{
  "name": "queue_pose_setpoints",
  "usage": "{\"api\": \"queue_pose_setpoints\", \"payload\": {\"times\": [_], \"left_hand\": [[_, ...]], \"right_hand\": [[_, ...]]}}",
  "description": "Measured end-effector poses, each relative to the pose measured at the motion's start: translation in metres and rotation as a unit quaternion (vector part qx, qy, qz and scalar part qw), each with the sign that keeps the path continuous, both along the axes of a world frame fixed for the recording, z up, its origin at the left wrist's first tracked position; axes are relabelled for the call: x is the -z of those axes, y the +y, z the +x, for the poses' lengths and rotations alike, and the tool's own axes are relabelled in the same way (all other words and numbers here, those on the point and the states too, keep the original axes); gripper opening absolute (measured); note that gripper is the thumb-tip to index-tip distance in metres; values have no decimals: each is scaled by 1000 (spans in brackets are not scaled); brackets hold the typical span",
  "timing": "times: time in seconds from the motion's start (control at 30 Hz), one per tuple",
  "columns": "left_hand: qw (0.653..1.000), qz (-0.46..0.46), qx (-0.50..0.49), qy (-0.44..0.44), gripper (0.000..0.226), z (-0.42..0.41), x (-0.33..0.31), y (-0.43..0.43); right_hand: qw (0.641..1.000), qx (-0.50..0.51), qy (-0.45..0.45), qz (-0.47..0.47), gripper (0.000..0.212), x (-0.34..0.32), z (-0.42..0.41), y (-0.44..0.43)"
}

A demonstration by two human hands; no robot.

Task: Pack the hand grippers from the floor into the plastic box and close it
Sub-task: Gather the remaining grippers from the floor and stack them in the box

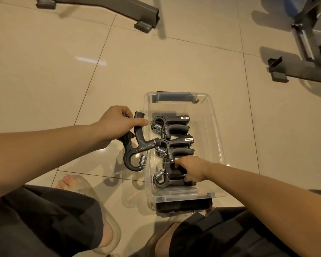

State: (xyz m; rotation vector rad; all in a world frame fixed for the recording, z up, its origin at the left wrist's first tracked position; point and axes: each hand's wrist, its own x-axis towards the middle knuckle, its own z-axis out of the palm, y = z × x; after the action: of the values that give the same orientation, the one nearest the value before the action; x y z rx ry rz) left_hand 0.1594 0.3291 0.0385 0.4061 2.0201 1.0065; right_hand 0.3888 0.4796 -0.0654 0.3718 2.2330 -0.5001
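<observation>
The clear plastic box (220,143) sits open on the tiled floor (63,71), with a black latch (183,204) at each end. The right hand (191,168) reaches inside, fingers curled round the handles of the nearest hand gripper (165,176). Beyond it lie the middle hand gripper (178,147) and the far hand gripper (171,125). The left hand (117,125) grips one handle of a fourth hand gripper (137,145) just left of the box, knob end over its wall. The scale marks and counter windows are too small to read.

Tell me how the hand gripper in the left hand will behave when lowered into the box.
The hand gripper seems rigid: thick handles hold shape in the left hand. Its spring and hooked end may snag the packed grippers. Angular, so unlikely to roll.
</observation>
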Motion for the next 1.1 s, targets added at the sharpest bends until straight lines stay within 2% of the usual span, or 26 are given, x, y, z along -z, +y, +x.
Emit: {"api": "queue_pose_setpoints", "payload": {"times": [0.3,0.47,0.7,0.9,1.0,1.1], "left_hand": [[1000,3,9,-8,43,6,-1,1],[1000,3,16,-7,45,7,-1,1],[1000,8,22,-8,44,9,-2,1],[999,10,32,-3,44,10,-3,3],[999,10,35,-2,44,9,-4,3],[999,16,28,-1,43,7,-7,3]], "right_hand": [[995,86,38,22,29,7,5,10],[995,74,59,22,32,7,5,6],[994,2,63,87,30,4,6,1],[994,36,28,95,27,4,2,0],[997,31,14,65,33,-2,-7,5],[996,53,56,39,37,-21,-23,13]]}}
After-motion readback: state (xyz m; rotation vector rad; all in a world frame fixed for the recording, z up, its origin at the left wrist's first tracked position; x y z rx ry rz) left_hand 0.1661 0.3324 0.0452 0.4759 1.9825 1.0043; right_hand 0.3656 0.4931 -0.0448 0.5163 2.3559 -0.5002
